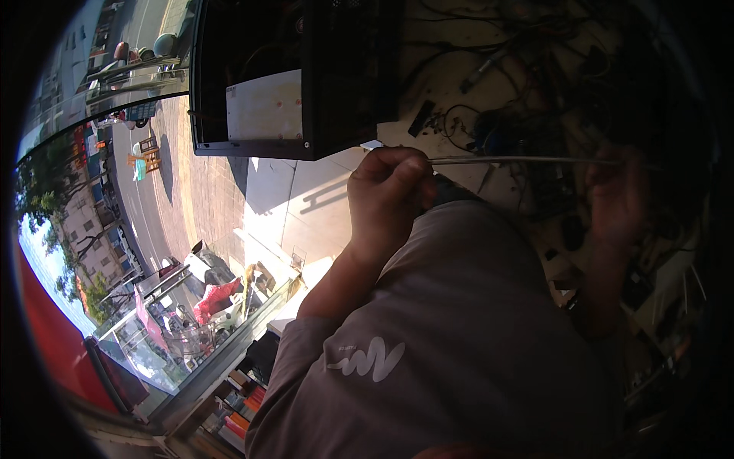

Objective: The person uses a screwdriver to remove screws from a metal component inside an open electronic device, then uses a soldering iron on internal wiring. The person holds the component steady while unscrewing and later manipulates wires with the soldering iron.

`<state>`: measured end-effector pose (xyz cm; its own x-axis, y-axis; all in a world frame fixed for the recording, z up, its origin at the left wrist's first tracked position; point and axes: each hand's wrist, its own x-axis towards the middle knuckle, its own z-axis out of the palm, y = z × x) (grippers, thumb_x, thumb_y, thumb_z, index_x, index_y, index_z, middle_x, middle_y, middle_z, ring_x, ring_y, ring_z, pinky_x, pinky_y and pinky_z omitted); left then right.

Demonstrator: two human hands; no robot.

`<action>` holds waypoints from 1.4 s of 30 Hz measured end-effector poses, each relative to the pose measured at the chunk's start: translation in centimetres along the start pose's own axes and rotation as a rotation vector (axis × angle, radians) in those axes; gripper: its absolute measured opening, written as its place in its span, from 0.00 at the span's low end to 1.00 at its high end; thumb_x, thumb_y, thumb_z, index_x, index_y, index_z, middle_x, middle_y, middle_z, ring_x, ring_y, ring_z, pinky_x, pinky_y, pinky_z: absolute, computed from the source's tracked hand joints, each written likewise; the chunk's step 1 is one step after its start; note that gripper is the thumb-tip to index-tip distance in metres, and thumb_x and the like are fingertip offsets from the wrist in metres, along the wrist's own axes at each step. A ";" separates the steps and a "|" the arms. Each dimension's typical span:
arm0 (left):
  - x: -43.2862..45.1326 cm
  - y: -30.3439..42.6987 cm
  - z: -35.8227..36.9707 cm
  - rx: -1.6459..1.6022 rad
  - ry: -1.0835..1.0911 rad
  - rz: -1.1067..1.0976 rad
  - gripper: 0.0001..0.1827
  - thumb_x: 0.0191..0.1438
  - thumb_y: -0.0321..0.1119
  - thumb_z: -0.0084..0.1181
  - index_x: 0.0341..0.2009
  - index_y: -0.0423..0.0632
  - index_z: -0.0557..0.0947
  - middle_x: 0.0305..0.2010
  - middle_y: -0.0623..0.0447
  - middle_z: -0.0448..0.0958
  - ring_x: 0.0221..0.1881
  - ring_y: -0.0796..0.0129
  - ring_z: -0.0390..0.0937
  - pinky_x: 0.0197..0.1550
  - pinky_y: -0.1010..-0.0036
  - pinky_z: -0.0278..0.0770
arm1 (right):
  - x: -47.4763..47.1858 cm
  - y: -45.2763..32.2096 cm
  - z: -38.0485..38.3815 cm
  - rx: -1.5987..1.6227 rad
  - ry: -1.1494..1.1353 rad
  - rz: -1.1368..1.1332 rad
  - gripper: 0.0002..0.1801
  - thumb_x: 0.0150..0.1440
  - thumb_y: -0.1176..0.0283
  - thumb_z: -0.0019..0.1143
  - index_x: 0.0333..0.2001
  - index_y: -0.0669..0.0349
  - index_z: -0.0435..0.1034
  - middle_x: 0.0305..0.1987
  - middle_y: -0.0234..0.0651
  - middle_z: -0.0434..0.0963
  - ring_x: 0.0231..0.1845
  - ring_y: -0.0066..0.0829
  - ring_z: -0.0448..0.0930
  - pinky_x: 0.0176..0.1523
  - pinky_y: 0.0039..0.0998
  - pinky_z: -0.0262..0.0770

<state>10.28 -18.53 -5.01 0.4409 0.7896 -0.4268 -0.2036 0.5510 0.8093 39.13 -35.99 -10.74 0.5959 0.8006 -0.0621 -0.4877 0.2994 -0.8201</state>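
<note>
A thin, straight cable or wire (516, 160) runs level between my two hands. Its left end is pinched between the thumb and curled fingers of my left hand (390, 183). At the other end, in deep shade, my right hand (616, 192) is blurred, with its fingers closed around the strand. Just above my left hand stands a black computer case (341, 92) with an open side. Inside it shows a pale metal panel (265, 109) with small reddish screw spots. The rest of the case's interior is too dark to make out.
Tangled dark cables (504, 43) and small parts lie on a pale surface at the upper right, with a pen-like tool (479, 74) among them. A glass panel (229, 338) stands at the lower left. Outside are a paved street (183, 172) and a wooden chair (150, 159).
</note>
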 end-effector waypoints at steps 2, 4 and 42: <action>-0.1 0.4 -0.1 0.136 -0.002 0.045 0.06 0.63 0.25 0.59 0.41 0.37 0.78 0.32 0.47 0.80 0.28 0.68 0.79 0.29 0.74 0.77 | 0.2 -0.4 -0.4 0.013 -0.083 0.012 0.17 0.75 0.63 0.35 0.55 0.62 0.69 0.50 0.48 0.81 0.44 0.35 0.85 0.44 0.34 0.83; -0.3 0.9 -0.3 0.204 -0.032 0.094 0.07 0.62 0.25 0.60 0.42 0.36 0.78 0.33 0.47 0.81 0.29 0.67 0.80 0.31 0.73 0.78 | 0.4 -0.5 -0.6 0.036 -0.129 0.035 0.17 0.75 0.64 0.35 0.56 0.63 0.68 0.52 0.50 0.80 0.45 0.37 0.85 0.45 0.35 0.83; 5.8 13.1 -7.2 1.375 0.529 0.649 0.26 0.65 0.42 0.56 0.61 0.39 0.76 0.54 0.36 0.80 0.54 0.49 0.79 0.58 0.60 0.75 | 7.2 1.9 6.9 0.022 -0.563 -0.221 0.18 0.73 0.71 0.35 0.58 0.69 0.69 0.59 0.57 0.75 0.55 0.47 0.83 0.57 0.44 0.83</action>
<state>3.90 -4.75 0.19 0.2013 0.9424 0.2672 0.8025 -0.3150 0.5068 38.05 -26.05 -8.81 0.2582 0.8683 0.4236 -0.4073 0.4955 -0.7672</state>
